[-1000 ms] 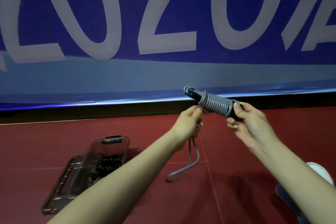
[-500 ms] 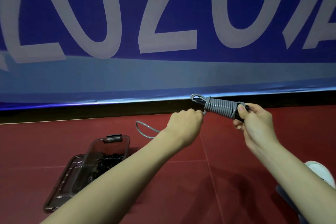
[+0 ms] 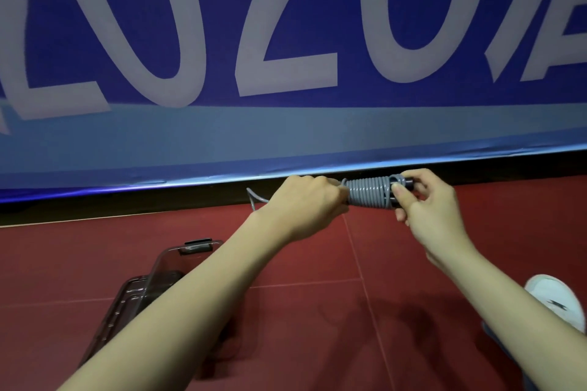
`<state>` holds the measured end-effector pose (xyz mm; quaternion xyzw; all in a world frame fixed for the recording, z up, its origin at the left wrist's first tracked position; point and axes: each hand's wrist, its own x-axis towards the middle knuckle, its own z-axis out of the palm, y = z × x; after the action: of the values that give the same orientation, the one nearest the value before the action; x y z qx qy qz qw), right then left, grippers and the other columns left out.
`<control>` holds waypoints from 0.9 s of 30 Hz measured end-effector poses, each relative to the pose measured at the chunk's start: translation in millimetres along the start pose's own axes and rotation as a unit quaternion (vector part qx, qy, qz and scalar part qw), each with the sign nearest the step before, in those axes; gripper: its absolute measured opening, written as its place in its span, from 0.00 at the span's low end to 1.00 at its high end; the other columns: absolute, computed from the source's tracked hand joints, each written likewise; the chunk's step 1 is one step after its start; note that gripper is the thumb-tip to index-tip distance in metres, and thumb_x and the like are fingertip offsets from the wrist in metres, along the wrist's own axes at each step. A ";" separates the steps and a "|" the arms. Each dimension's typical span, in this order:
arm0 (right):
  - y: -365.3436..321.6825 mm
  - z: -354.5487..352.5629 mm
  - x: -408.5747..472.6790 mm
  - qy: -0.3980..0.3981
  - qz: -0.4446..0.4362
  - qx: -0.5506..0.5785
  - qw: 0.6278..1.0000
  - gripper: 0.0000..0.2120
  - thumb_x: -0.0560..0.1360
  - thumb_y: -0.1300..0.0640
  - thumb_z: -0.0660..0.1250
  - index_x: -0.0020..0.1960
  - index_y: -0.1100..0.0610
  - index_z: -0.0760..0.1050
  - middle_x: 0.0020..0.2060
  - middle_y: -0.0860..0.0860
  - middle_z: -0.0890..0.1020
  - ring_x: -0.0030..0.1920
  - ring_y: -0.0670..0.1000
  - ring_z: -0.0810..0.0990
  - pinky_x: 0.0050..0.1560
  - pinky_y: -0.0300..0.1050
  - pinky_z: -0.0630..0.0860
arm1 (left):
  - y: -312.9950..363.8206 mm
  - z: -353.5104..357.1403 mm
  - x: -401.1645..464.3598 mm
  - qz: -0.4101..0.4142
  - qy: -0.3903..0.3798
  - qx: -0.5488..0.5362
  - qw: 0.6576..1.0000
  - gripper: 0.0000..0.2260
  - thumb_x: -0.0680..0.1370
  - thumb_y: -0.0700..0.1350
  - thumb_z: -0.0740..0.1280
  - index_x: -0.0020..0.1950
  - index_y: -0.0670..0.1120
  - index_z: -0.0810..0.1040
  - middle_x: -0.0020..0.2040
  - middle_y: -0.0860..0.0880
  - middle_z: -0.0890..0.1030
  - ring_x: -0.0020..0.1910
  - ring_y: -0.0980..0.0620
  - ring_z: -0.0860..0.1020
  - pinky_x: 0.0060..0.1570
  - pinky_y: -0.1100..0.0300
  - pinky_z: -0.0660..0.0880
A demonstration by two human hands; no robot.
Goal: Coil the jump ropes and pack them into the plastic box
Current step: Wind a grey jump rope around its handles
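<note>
Just right of centre in the frame, both hands hold a grey jump rope [image 3: 368, 192] in the air, level with the dark strip at the foot of a blue banner [image 3: 286, 25]. The rope is wound in tight turns round its dark handles, forming a short bundle that lies roughly level. The right hand [image 3: 428, 209] pinches the bundle's right end, thumb pressed on the last turns and fingers curled behind, with a black handle tip showing just past them. The left hand [image 3: 305, 200] is curled into a fist round the loose end at the bundle's left side; a short loop of rope pokes out to the left of its wrist. In the lower left, on the red floor [image 3: 317, 327], stands the clear plastic box [image 3: 178, 260], partly hidden by the left forearm, with its lid [image 3: 124, 305] lying beside it. What is inside cannot be made out. A white shoe [image 3: 559, 301] shows at the lower right.
</note>
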<state>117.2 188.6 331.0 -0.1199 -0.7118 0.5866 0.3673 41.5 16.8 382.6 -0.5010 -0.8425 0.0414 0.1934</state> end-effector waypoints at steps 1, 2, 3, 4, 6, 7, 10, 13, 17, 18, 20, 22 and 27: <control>-0.5 1.2 -1.7 -0.012 0.001 0.004 1.000 0.13 0.76 0.68 0.65 0.42 0.50 0.73 0.35 0.50 0.79 0.22 0.42 0.71 0.26 0.38 0.68 | -0.4 0.7 1.1 -0.007 0.006 0.005 1.000 0.11 0.82 0.54 0.58 0.53 0.47 0.73 0.53 0.51 0.79 0.50 0.45 0.78 0.36 0.57 0.62; -1.5 2.4 -2.8 -0.022 0.007 0.010 1.000 0.14 0.76 0.68 0.65 0.42 0.50 0.74 0.36 0.49 0.79 0.25 0.43 0.72 0.27 0.38 0.69 | -1.4 0.8 2.0 -0.022 0.010 0.002 1.000 0.12 0.81 0.55 0.59 0.52 0.47 0.72 0.52 0.51 0.79 0.49 0.45 0.78 0.35 0.57 0.62; -2.9 3.1 -3.3 -0.035 0.017 0.015 0.999 0.14 0.77 0.68 0.65 0.42 0.50 0.74 0.37 0.48 0.79 0.29 0.43 0.73 0.30 0.38 0.71 | -3.4 1.0 2.8 -0.045 0.009 -0.006 0.999 0.14 0.80 0.57 0.60 0.51 0.46 0.71 0.50 0.51 0.79 0.48 0.44 0.78 0.35 0.56 0.62; -4.5 3.5 -3.6 -0.051 0.029 0.018 0.998 0.13 0.77 0.68 0.65 0.42 0.50 0.74 0.38 0.48 0.80 0.33 0.45 0.75 0.33 0.39 0.73 | -6.7 1.2 3.2 -0.069 0.005 -0.014 0.997 0.16 0.78 0.59 0.63 0.49 0.46 0.70 0.46 0.50 0.79 0.46 0.43 0.78 0.35 0.56 0.62; -7.5 4.9 -4.8 -0.077 0.046 0.024 0.996 0.12 0.77 0.67 0.65 0.43 0.50 0.74 0.40 0.48 0.80 0.37 0.45 0.77 0.36 0.39 0.75 | -15.2 3.7 1.9 -0.093 -0.004 -0.026 0.995 0.21 0.74 0.62 0.66 0.47 0.45 0.68 0.41 0.50 0.76 0.42 0.42 0.77 0.35 0.55 0.63; -8.2 5.7 -5.2 -0.085 0.054 0.030 0.995 0.12 0.77 0.67 0.65 0.43 0.51 0.75 0.40 0.48 0.80 0.37 0.44 0.77 0.35 0.37 0.75 | -19.6 5.6 0.5 -0.097 -0.011 -0.047 0.994 0.21 0.73 0.62 0.67 0.47 0.45 0.68 0.41 0.51 0.76 0.42 0.43 0.76 0.35 0.55 0.63; -10.7 7.3 -6.1 -0.103 0.075 0.052 0.990 0.10 0.77 0.68 0.64 0.45 0.54 0.75 0.40 0.50 0.80 0.34 0.41 0.77 0.29 0.31 0.72 | -32.1 11.7 -4.6 -0.097 -0.059 -0.212 0.971 0.18 0.74 0.59 0.67 0.58 0.49 0.76 0.50 0.54 0.76 0.48 0.49 0.76 0.44 0.54 0.70; -12.3 7.1 -7.0 -0.122 0.088 0.086 0.985 0.08 0.78 0.69 0.63 0.46 0.58 0.76 0.40 0.52 0.79 0.29 0.40 0.75 0.26 0.30 0.68 | -41.2 15.8 -9.1 -0.100 -0.105 -0.356 0.923 0.18 0.76 0.53 0.68 0.63 0.47 0.78 0.56 0.52 0.78 0.54 0.54 0.76 0.55 0.61 0.72; -15.3 7.7 -9.4 -0.139 0.097 0.116 0.979 0.06 0.78 0.69 0.62 0.46 0.61 0.76 0.40 0.55 0.78 0.28 0.40 0.73 0.25 0.32 0.65 | -48.9 17.9 -15.7 -0.113 -0.145 -0.458 0.870 0.15 0.78 0.47 0.66 0.64 0.43 0.78 0.57 0.49 0.82 0.54 0.57 0.79 0.54 0.71 0.72; -15.9 8.1 -10.0 -0.142 0.097 0.120 0.978 0.06 0.78 0.70 0.62 0.46 0.62 0.76 0.40 0.56 0.78 0.27 0.40 0.72 0.25 0.32 0.65 | -50.4 18.6 -16.9 -0.118 -0.151 -0.476 0.858 0.15 0.79 0.45 0.66 0.64 0.42 0.78 0.57 0.48 0.82 0.54 0.57 0.79 0.54 0.71 0.72; -17.0 9.0 -11.1 -0.150 0.097 0.122 0.976 0.06 0.78 0.70 0.62 0.46 0.63 0.76 0.40 0.57 0.77 0.26 0.40 0.70 0.25 0.33 0.63 | -52.4 20.0 -19.4 -0.124 -0.156 -0.500 0.843 0.15 0.79 0.42 0.66 0.66 0.41 0.77 0.58 0.47 0.82 0.55 0.59 0.78 0.55 0.72 0.71; -19.1 9.3 -11.9 -0.150 0.101 0.121 0.976 0.06 0.78 0.70 0.62 0.46 0.63 0.76 0.40 0.58 0.77 0.25 0.40 0.70 0.24 0.33 0.63 | -52.9 21.3 -21.0 -0.122 -0.160 -0.516 0.833 0.15 0.79 0.41 0.65 0.66 0.41 0.76 0.59 0.46 0.81 0.55 0.60 0.78 0.56 0.71 0.71; -24.1 9.6 -12.5 -0.142 0.120 0.122 0.975 0.06 0.78 0.70 0.61 0.48 0.64 0.76 0.40 0.56 0.76 0.23 0.39 0.70 0.22 0.31 0.62 | -55.1 20.3 -22.3 -0.126 -0.169 -0.530 0.821 0.14 0.79 0.42 0.65 0.65 0.44 0.77 0.56 0.49 0.83 0.52 0.62 0.79 0.57 0.69 0.71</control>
<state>125.9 167.1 348.0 -0.0744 -0.6605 0.7196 0.2010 -2.1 -27.0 372.1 -0.4005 -0.8098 -0.3526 -0.2440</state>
